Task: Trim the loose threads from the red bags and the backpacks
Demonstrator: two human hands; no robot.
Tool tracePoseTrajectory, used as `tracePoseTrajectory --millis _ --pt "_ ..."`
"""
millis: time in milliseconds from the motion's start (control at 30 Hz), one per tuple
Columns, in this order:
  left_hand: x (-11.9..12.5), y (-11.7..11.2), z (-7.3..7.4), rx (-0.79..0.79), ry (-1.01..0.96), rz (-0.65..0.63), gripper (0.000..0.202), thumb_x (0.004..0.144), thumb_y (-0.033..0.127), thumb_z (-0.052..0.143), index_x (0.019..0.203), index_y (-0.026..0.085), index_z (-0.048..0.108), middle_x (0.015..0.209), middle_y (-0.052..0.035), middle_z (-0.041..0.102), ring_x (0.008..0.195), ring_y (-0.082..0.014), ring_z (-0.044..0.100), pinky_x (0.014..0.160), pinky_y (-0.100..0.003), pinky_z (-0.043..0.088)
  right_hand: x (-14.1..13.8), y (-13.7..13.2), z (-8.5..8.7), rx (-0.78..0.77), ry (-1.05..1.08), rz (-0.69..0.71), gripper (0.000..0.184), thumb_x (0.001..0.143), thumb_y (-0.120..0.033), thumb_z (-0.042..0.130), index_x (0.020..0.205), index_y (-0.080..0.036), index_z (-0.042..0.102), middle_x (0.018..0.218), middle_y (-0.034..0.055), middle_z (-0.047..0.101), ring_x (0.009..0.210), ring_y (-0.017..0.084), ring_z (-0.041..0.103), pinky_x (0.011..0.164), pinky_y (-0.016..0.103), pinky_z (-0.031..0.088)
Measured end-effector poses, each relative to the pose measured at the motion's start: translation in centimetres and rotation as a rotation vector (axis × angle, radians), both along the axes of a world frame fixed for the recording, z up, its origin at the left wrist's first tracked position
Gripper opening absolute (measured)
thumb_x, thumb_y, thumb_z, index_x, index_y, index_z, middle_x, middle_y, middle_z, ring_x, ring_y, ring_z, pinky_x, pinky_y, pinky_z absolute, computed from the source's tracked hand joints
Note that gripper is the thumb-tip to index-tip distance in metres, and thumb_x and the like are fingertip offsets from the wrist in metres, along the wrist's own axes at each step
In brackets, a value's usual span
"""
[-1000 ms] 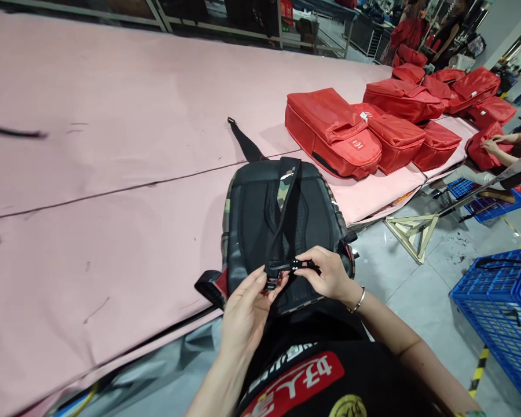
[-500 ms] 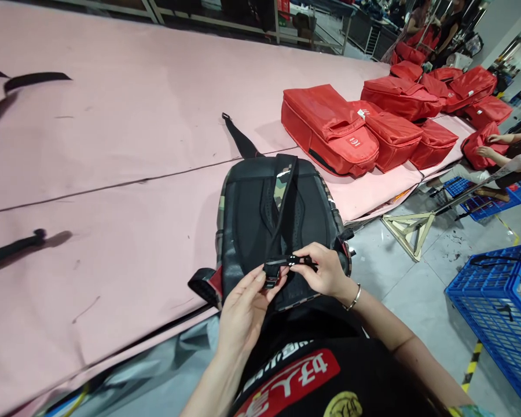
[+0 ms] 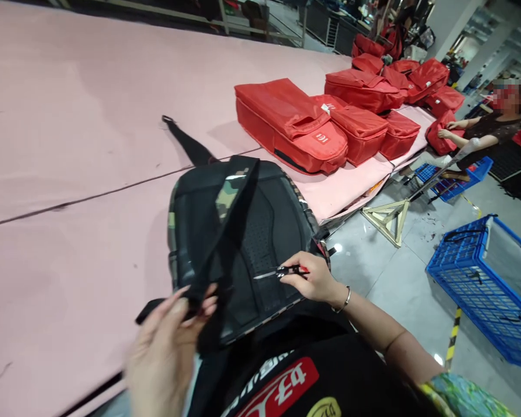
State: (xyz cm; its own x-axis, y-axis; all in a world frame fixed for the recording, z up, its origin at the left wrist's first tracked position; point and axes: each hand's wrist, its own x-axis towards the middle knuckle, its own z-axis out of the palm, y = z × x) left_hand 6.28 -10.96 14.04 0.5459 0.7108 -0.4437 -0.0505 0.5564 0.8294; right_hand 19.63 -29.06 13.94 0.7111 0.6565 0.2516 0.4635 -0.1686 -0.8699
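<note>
A black and camouflage backpack (image 3: 260,231) lies back side up at the near edge of a long pink table (image 3: 69,174). My left hand (image 3: 165,347), blurred, pinches the lower end of the backpack's black shoulder strap (image 3: 230,226) and holds it out to the left. My right hand (image 3: 312,281) grips small thread snips (image 3: 275,272) with the blades pointing left over the backpack's padded back. A second black strap (image 3: 186,142) trails away from the top of the backpack onto the table.
Several red bags (image 3: 295,124) lie on the table's far right end. A blue plastic crate (image 3: 481,278) stands on the floor at the right, with a wooden triangular frame (image 3: 386,217) beside the table. Another person (image 3: 490,124) sits at the far right handling a red bag.
The hands have parted: my left hand pulled the strap end down and to the left, and my right hand now holds the snips free of the strap. The camera swung right.
</note>
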Motion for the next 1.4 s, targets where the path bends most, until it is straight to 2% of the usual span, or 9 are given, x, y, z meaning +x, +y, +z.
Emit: tracePoseTrajectory --millis 267,500,633,733,900,1067,1200,1300,1400 --pt "-1.4 3.4 -1.3 0.228 0.133 0.129 0.03 0.055 0.031 0.081 0.083 0.029 0.071 0.078 0.0113 0.068 0.068 -0.0045 0.062 0.069 -0.005 0.051 3.2 -6.3 -3.8 0.22 0.411 -0.521 0.027 0.073 -0.042 0.059 0.086 -0.019 0.054 0.066 -0.0043 0.049 0.055 0.008 0.041 0.052 0.021 0.038" --pt "-1.3 1.8 -1.7 0.319 0.179 0.08 0.024 0.06 0.038 0.078 0.082 0.034 0.07 0.077 0.0086 0.065 0.066 -0.0094 0.057 0.08 -0.018 0.05 3.0 -5.7 -5.7 0.172 0.493 -0.492 0.035 0.072 -0.048 0.061 0.064 -0.015 0.053 0.056 -0.0046 0.043 0.052 0.007 0.037 0.048 0.02 0.031" --pt "-1.7 0.9 -1.2 0.371 0.092 -0.326 0.028 0.069 0.057 0.064 0.073 0.03 0.071 0.087 -0.0036 0.068 0.078 -0.0238 0.062 0.087 -0.038 0.049 3.1 -4.3 -5.6 0.196 0.459 -0.543 0.04 0.073 -0.052 0.06 0.061 -0.015 0.051 0.057 -0.0041 0.041 0.053 0.007 0.036 0.048 0.02 0.029" --pt "0.0 0.2 -0.9 0.57 0.021 -0.656 0.04 0.073 0.062 0.054 0.072 0.026 0.073 0.097 -0.0104 0.069 0.095 -0.0296 0.06 0.094 -0.039 0.044 3.2 -4.0 -5.5 0.223 0.556 -0.569 0.043 0.072 -0.057 0.058 0.067 -0.015 0.054 0.054 -0.0052 0.039 0.048 0.006 0.03 0.044 0.02 0.024" --pt "5.6 -0.6 -2.7 1.032 0.235 -0.509 0.031 0.069 0.046 0.062 0.089 0.023 0.068 0.101 -0.0138 0.064 0.103 -0.0345 0.052 0.1 -0.05 0.032 2.5 -4.7 -6.5 0.275 0.713 -0.599 0.048 0.069 -0.063 0.059 0.07 -0.016 0.053 0.046 -0.0105 0.023 0.041 0.004 0.019 0.04 0.019 0.013" --pt "6.8 -2.1 -2.5 0.997 0.198 -0.749 0.023 0.075 0.039 0.055 0.062 0.022 0.062 0.069 -0.0104 0.059 0.079 -0.028 0.056 0.081 -0.044 0.043 1.9 -4.9 -7.0 0.288 0.748 -0.629 0.047 0.066 -0.061 0.063 0.07 -0.016 0.05 0.048 -0.0111 0.022 0.041 0.003 0.018 0.039 0.018 0.013" --pt "4.6 -1.2 0.2 0.638 -0.092 -0.962 0.055 0.079 0.064 0.042 0.046 0.023 0.056 0.053 -0.0084 0.056 0.051 -0.0205 0.052 0.054 -0.034 0.046 2.1 -4.9 -7.1 0.29 0.779 -0.636 0.049 0.063 -0.062 0.065 0.072 -0.016 0.052 0.048 -0.0117 0.02 0.04 0.003 0.017 0.038 0.017 0.013" --pt "3.8 2.8 0.9 0.592 -0.048 -0.806 0.062 0.077 0.072 0.036 0.058 0.021 0.065 0.07 -0.0117 0.065 0.066 -0.0228 0.06 0.066 -0.034 0.049 2.2 -4.9 -7.4 0.288 0.767 -0.637 0.049 0.064 -0.062 0.065 0.072 -0.016 0.051 0.048 -0.0115 0.022 0.04 0.003 0.018 0.037 0.017 0.014" --pt "4.4 8.4 -0.3 0.621 0.095 -0.512 0.06 0.072 0.074 0.044 0.075 0.019 0.067 0.083 -0.0105 0.068 0.076 -0.0219 0.061 0.069 -0.03 0.05 2.1 -4.8 -7.8 0.259 0.715 -0.652 0.047 0.065 -0.063 0.063 0.071 -0.017 0.053 0.047 -0.0103 0.025 0.04 0.005 0.021 0.037 0.018 0.016"
